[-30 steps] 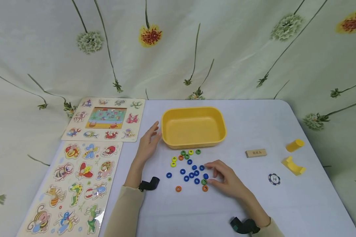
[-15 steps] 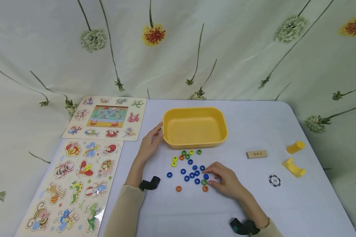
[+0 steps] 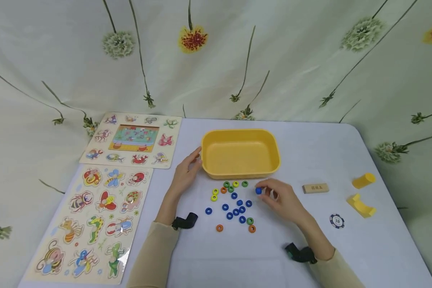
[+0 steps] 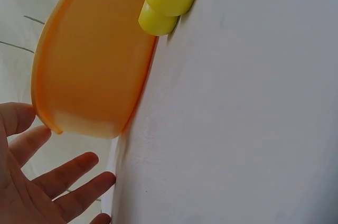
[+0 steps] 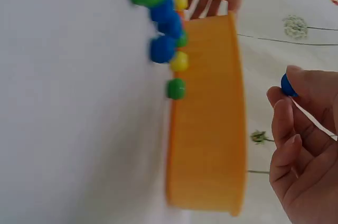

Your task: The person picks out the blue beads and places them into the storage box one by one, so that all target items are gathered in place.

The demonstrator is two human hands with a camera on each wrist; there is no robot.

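Observation:
Between thumb and forefinger my right hand (image 3: pixel 282 201) pinches a blue bead (image 3: pixel 258 191), held above the table at the right of the loose beads. The right wrist view shows that same blue bead (image 5: pixel 287 85) at the fingertips. My left hand (image 3: pixel 185 175) has its fingers extended, the tips at the left rim of a yellow tray (image 3: pixel 241 172); the left wrist view has them spread at the tray's end (image 4: pixel 84 129). Blue beads (image 3: pixel 236 212) lie in a loose group before the tray, with a few green, yellow and orange beads (image 3: pixel 219 228) around them.
Two picture puzzle boards (image 3: pixel 127 158) (image 3: pixel 93 224) lie along the left side. On the right are a small wooden block (image 3: pixel 315 188), a poker chip (image 3: pixel 337 221), a yellow cylinder (image 3: pixel 363 181) and a yellow curved block (image 3: pixel 361 205). A flowered cloth (image 3: pixel 291 60) hangs behind the table.
My right hand has picked up a blue bead from beside the green one and moved it up towards the tray. The left hand stays at the tray; the head view has shifted slightly.

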